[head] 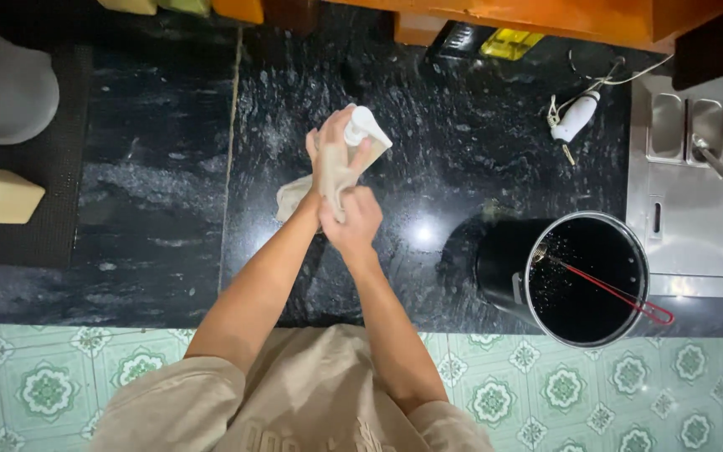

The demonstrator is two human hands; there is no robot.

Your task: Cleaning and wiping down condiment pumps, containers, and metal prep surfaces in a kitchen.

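As both hands meet above the black stone counter (462, 142), the entries run as follows:

Left hand (332, 146): raised over the counter; fingers curled shut around a small white bottle (367, 127) and the upper part of a beige cloth (328, 180)
Right hand (353, 222): just below the left; fingers closed on the lower part of the cloth, pressed against the left wrist
Small white bottle: held aloft at counter centre, touching nothing but hand and cloth; white rounded top showing beyond the fingertips; body mostly hidden
Handling, bottle: judged light, rigid, smooth and likely slippery; best taken around the body, not by the top
Handling, cloth: soft, limp, light; a loose tail hangs to the left; gathers anywhere it is bunched
Black pot (579, 280): standing at the counter's right front edge, well apart from the hands; dark inside
Whisk (604, 289): red-handled; lying across the pot, wire head inside, handle over the rim
White handheld appliance (577, 115): with cord, far right of the counter
Steel unit (696, 192): beside the pot, on the right
Floor (43, 389): green patterned tiles
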